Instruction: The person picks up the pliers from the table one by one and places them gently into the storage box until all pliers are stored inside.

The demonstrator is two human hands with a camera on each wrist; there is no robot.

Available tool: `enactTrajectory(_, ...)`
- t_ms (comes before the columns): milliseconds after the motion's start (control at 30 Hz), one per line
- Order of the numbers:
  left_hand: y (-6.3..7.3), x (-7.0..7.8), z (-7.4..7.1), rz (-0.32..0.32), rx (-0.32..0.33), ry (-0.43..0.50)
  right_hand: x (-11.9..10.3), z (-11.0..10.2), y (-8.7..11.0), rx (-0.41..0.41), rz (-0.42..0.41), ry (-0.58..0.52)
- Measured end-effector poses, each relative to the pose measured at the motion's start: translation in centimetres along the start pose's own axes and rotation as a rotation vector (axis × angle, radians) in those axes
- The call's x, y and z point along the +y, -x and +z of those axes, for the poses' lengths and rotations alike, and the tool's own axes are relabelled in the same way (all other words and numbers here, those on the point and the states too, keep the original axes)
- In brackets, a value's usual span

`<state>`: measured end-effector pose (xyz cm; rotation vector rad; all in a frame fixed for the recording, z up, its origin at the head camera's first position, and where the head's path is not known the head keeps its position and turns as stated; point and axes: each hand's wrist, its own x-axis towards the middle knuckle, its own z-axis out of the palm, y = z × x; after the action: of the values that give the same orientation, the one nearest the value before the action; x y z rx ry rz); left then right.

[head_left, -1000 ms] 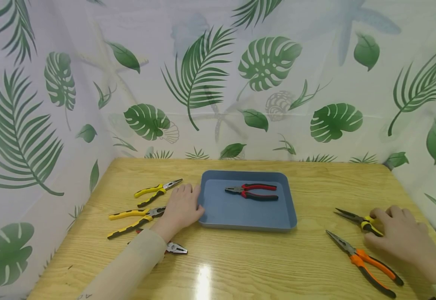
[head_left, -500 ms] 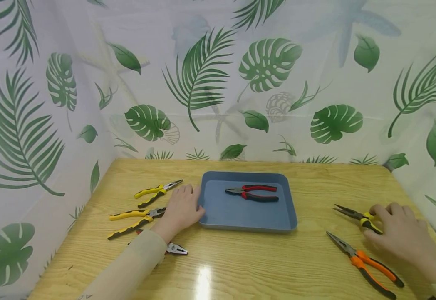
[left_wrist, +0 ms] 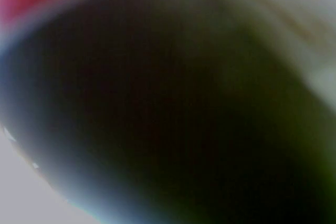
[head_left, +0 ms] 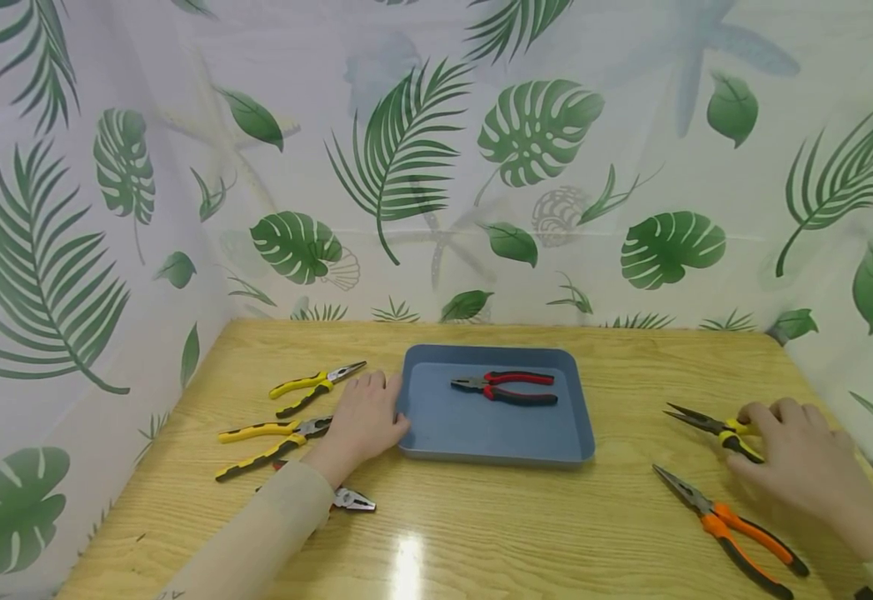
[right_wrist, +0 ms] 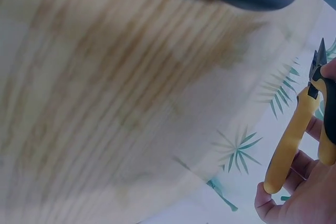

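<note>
My right hand (head_left: 800, 458) grips yellow-and-black long-nose pliers (head_left: 729, 431) by the handles, the jaws pointing left. In the right wrist view, fingers lie about the spread yellow handles of these pliers (right_wrist: 287, 148). My left hand (head_left: 365, 417) rests against the left side of a blue-grey tray (head_left: 496, 457), its thumb by the near left corner. Inside the tray lie red-and-black combination pliers (head_left: 504, 388). Orange-and-black long-nose pliers (head_left: 729, 525) lie just nearer than my right hand. The left wrist view is dark and blurred.
Left of the tray lie small yellow-and-black pliers (head_left: 316, 388) and larger yellow-and-black pliers (head_left: 271, 442). Red-handled pliers (head_left: 352, 499) are partly covered by the left forearm. A leaf-patterned cloth (head_left: 436, 167) hangs behind the wooden table (head_left: 526, 533).
The long-nose pliers in my right hand have risen slightly at the tip and shifted a little left. My left hand and the tray hold still.
</note>
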<state>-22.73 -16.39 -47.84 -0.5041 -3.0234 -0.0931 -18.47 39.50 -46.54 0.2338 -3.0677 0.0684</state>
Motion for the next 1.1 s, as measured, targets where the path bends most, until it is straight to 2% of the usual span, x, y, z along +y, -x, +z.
enactTrajectory(733, -0.1, 0.0, 0.1, -0.009, -0.005, -0.014, -2.2, -1.3, -0.4, 0.04, -0.059, -0.01)
enactTrajectory(1100, 0.0, 0.1, 0.1, -0.009, -0.003, -0.013, -2.8, -1.6, -0.9, 0.073, -0.138, -0.012)
